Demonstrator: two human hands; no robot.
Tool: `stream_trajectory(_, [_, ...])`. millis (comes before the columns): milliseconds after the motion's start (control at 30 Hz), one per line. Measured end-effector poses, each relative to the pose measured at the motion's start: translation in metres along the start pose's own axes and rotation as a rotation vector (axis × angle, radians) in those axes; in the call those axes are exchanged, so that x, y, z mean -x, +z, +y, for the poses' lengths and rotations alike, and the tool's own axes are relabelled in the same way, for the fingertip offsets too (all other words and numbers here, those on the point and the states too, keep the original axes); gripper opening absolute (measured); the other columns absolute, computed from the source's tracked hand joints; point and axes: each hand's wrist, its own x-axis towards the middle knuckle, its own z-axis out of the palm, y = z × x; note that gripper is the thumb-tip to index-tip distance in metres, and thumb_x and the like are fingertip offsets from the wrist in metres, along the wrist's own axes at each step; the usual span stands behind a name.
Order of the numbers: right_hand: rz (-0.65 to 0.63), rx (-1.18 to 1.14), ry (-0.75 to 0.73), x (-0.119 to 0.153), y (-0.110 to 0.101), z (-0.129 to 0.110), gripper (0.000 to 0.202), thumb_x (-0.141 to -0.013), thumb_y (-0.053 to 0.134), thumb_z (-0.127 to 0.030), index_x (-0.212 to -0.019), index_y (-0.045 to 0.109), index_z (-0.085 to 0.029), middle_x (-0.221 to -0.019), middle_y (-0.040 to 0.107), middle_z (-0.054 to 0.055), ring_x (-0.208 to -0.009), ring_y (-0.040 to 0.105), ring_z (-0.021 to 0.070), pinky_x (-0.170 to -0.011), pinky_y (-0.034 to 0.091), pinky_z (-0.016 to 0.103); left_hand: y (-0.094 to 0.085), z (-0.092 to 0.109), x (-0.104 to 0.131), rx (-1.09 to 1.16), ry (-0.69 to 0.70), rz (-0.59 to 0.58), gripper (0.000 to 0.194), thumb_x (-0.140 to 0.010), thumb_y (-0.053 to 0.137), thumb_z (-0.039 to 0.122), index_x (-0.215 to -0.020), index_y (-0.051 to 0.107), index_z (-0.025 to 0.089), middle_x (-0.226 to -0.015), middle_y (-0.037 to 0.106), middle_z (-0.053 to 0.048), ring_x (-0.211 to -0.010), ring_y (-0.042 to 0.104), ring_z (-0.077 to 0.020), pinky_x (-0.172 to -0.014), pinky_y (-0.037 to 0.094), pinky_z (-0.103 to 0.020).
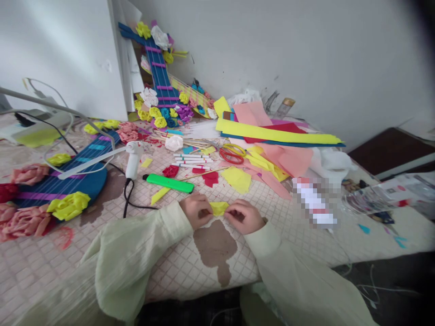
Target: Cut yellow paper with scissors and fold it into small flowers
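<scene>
A small piece of yellow crepe paper point(219, 208) is stretched between my two hands, just above the table near its front. My left hand point(197, 211) pinches its left end, and my right hand point(245, 216) pinches the right end with curled fingers. Beyond the hands lies a larger yellow paper piece point(237, 179). A bright green utility knife point(170, 183) rests to the left, past my left hand, with a narrow yellow strip point(160, 195) beside it.
A hot glue gun point(133, 160) stands at left, its cord running over the table point(176, 271). Flower-decorated blue paper guitars point(98, 176) sit left and back. Scissors point(233, 154), markers point(192, 159) and crepe sheets point(278, 131) lie behind; a clear plastic bottle point(377, 197) is at right.
</scene>
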Motion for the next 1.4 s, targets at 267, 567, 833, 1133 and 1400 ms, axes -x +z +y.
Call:
stream_trajectory(267, [0.006, -0.061, 0.034, 0.000, 0.000, -0.002, 0.001, -0.065, 0.056, -0.017, -0.065, 0.056, -0.016, -0.057, 0.052, 0.001, -0.052, 0.045, 0.0103, -0.048, 0.038, 0.022, 0.002, 0.000, 0.000, -0.015, -0.030, 0.000, 0.009, -0.065, 0.052, 0.020, -0.059, 0.057, 0.015, -0.058, 0.053, -0.002, -0.056, 0.047, -0.0108, -0.055, 0.038, -0.023])
stream_trajectory(567, [-0.053, -0.042, 0.035, -0.002, -0.004, -0.003, 0.007, -0.069, 0.053, -0.020, -0.065, 0.057, -0.016, -0.059, 0.053, 0.003, -0.053, 0.046, 0.0108, -0.048, 0.037, 0.022, 0.003, 0.000, 0.000, -0.009, -0.053, -0.004, 0.008, -0.064, 0.053, 0.020, -0.059, 0.057, 0.015, -0.057, 0.052, -0.001, -0.056, 0.046, -0.0106, -0.055, 0.037, -0.022])
stream_trajectory(833, [-0.049, -0.018, 0.099, -0.004, -0.002, -0.007, 0.008, -0.068, 0.052, -0.017, -0.062, 0.057, -0.016, -0.056, 0.053, 0.002, -0.052, 0.046, 0.0104, -0.049, 0.037, 0.022, 0.004, 0.003, 0.000, -0.002, -0.098, 0.004, 0.010, -0.064, 0.053, 0.022, -0.058, 0.055, 0.015, -0.056, 0.051, -0.001, -0.054, 0.045, -0.0102, -0.054, 0.037, -0.022])
stream_trajectory(1133, [-0.059, 0.063, 0.226, -0.010, -0.001, -0.012, 0.008, -0.063, 0.054, -0.015, -0.055, 0.056, -0.016, -0.052, 0.052, 0.000, -0.049, 0.045, 0.0096, -0.048, 0.035, 0.021, 0.005, 0.002, -0.002, -0.055, -0.201, -0.020, 0.011, -0.062, 0.054, 0.023, -0.055, 0.053, 0.015, -0.050, 0.045, 0.002, -0.051, 0.041, -0.0095, -0.051, 0.033, -0.021])
stream_trajectory(1400, [-0.061, 0.100, 0.262, -0.012, 0.000, -0.014, 0.010, -0.062, 0.054, -0.018, -0.052, 0.054, -0.016, -0.051, 0.051, 0.000, -0.048, 0.044, 0.0097, -0.047, 0.034, 0.021, 0.006, 0.009, -0.005, -0.075, -0.280, -0.017, 0.010, -0.062, 0.054, 0.020, -0.052, 0.052, 0.015, -0.048, 0.043, 0.003, -0.051, 0.040, -0.0096, -0.052, 0.032, -0.022])
